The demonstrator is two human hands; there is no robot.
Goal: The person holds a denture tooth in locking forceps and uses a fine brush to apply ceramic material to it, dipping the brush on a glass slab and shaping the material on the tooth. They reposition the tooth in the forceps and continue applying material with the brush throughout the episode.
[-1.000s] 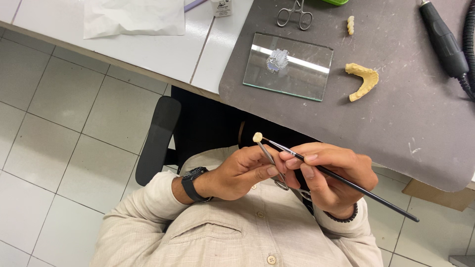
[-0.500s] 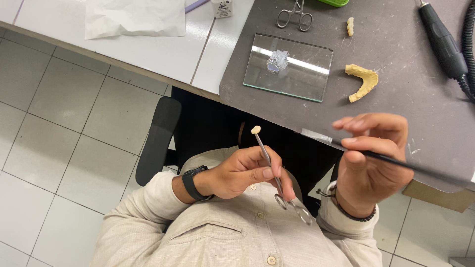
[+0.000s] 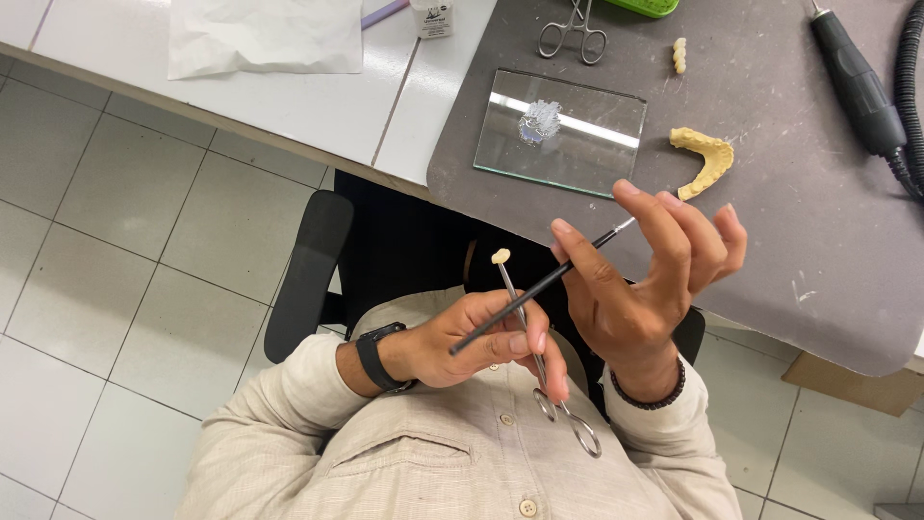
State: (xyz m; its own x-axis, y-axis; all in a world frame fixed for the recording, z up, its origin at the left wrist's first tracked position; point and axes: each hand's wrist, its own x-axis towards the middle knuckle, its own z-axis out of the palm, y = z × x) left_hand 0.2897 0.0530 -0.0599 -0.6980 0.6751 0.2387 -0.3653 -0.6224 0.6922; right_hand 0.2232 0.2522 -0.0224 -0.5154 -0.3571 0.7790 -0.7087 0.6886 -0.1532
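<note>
A small white labelled box (image 3: 432, 16) stands at the tiled counter's top edge; a white wrapper (image 3: 265, 36) lies left of it.

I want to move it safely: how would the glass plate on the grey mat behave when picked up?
The glass plate looks thin and stiff, so probably fragile. It lies flat on the grey mat, so its edges may be hard to lift. Its smooth surface may be slippery.

Shiny metal forceps (image 3: 539, 356), glossy glass slab (image 3: 563, 135), seemingly matt rubber mat (image 3: 818, 231).
</note>
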